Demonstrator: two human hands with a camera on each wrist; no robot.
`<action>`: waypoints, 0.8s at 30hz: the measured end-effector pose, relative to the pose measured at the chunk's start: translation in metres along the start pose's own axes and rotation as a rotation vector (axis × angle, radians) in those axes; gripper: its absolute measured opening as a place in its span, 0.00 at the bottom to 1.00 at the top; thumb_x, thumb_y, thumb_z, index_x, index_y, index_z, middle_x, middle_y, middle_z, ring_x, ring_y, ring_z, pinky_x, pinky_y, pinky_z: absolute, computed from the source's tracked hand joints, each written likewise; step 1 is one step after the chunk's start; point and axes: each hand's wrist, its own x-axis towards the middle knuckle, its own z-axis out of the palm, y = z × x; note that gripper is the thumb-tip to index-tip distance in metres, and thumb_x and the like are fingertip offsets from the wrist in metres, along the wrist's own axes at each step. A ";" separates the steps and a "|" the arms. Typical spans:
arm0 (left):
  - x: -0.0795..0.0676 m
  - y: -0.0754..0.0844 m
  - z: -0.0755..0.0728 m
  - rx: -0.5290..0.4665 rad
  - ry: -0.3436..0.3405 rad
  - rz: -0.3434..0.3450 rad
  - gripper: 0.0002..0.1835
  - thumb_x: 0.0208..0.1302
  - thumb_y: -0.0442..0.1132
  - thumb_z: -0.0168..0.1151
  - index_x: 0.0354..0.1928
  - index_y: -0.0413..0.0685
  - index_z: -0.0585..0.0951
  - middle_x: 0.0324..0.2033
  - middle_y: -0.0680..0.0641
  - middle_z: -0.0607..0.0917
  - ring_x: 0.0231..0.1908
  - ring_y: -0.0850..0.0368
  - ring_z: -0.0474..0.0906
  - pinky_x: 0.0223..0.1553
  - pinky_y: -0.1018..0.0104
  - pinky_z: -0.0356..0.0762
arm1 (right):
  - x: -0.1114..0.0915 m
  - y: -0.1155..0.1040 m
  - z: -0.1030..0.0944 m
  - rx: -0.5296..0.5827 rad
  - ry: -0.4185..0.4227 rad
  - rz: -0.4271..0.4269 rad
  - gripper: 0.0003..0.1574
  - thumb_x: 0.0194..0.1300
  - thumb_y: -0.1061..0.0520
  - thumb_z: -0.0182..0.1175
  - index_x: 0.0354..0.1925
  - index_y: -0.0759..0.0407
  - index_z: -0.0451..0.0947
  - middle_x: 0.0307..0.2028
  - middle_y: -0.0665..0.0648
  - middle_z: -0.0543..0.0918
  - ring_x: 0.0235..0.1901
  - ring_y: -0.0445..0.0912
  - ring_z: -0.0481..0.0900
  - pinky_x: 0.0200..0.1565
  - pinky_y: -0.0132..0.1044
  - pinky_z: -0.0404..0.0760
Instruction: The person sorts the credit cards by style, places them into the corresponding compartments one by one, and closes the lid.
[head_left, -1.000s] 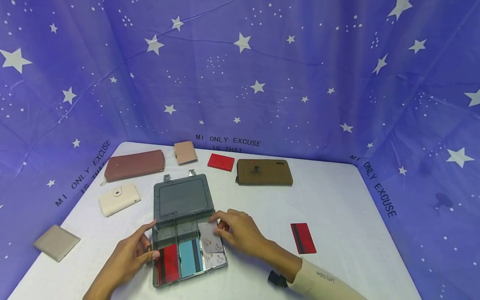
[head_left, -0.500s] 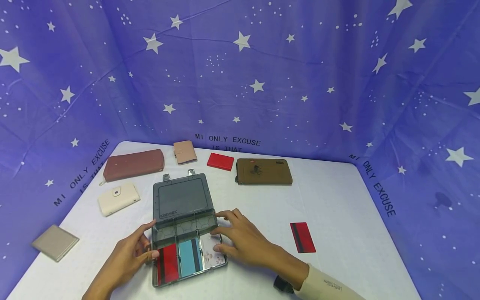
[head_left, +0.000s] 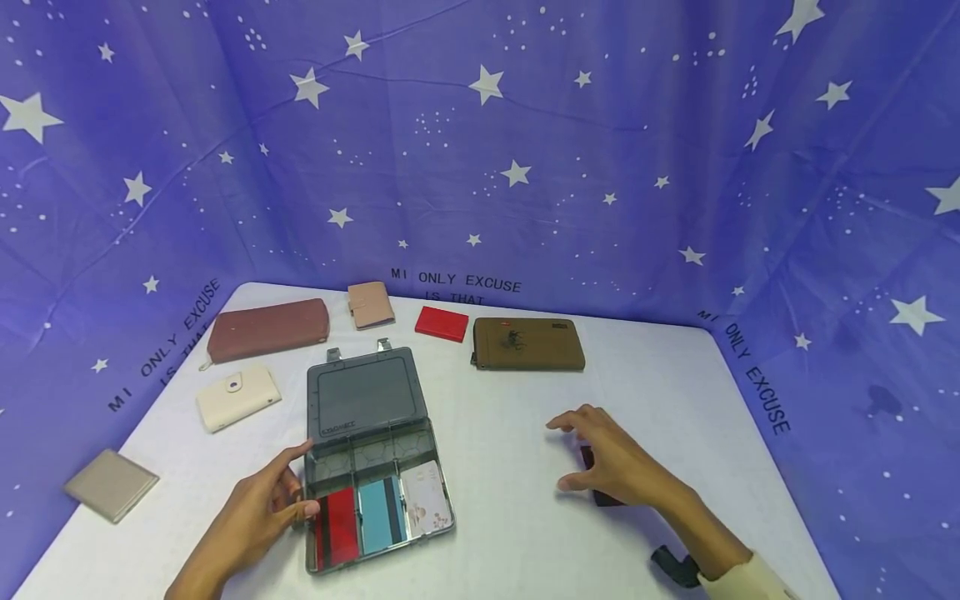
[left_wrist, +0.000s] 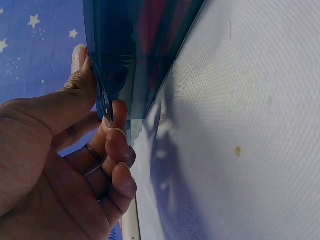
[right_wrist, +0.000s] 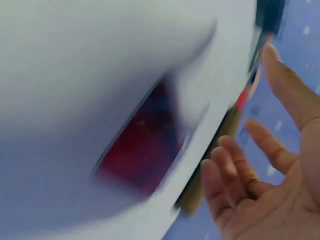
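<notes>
A grey see-through plastic organizer box lies with its lid folded back. Its front compartments hold a red card with a dark stripe, a light blue card and a pale card with a printed pattern. My left hand grips the box's left side between thumb and fingers, close up in the left wrist view. To the right, my right hand hovers with spread fingers over another red card, partly hidden by the hand in the head view and blurred in the right wrist view.
Along the back lie a brown-red wallet, a pink card holder, a red case and an olive zip wallet. A cream wallet and a beige holder sit at left. The back row's compartments show bare.
My right hand let go of the pale card, which now lies in the front right compartment. It then swung right to over the loose red card. My left hand stayed on the box.
</notes>
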 end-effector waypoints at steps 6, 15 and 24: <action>0.001 -0.002 -0.001 -0.011 -0.012 -0.005 0.42 0.48 0.38 0.78 0.68 0.45 0.71 0.28 0.58 0.73 0.22 0.74 0.64 0.23 0.74 0.66 | -0.019 0.036 -0.017 -0.102 -0.008 0.168 0.52 0.35 0.42 0.84 0.59 0.50 0.73 0.49 0.53 0.74 0.52 0.49 0.67 0.48 0.50 0.76; 0.002 0.000 -0.002 -0.002 -0.018 -0.012 0.43 0.48 0.37 0.78 0.68 0.46 0.71 0.28 0.57 0.74 0.22 0.74 0.65 0.24 0.73 0.66 | -0.014 0.033 -0.005 -0.018 -0.008 0.092 0.42 0.32 0.54 0.86 0.44 0.48 0.72 0.39 0.50 0.72 0.44 0.47 0.67 0.41 0.37 0.71; 0.000 0.000 -0.001 -0.002 -0.006 -0.010 0.42 0.49 0.39 0.78 0.68 0.46 0.71 0.28 0.59 0.73 0.22 0.74 0.64 0.23 0.74 0.65 | 0.016 -0.018 0.009 0.251 -0.074 -0.051 0.19 0.56 0.60 0.73 0.43 0.46 0.77 0.30 0.47 0.81 0.29 0.40 0.77 0.33 0.31 0.78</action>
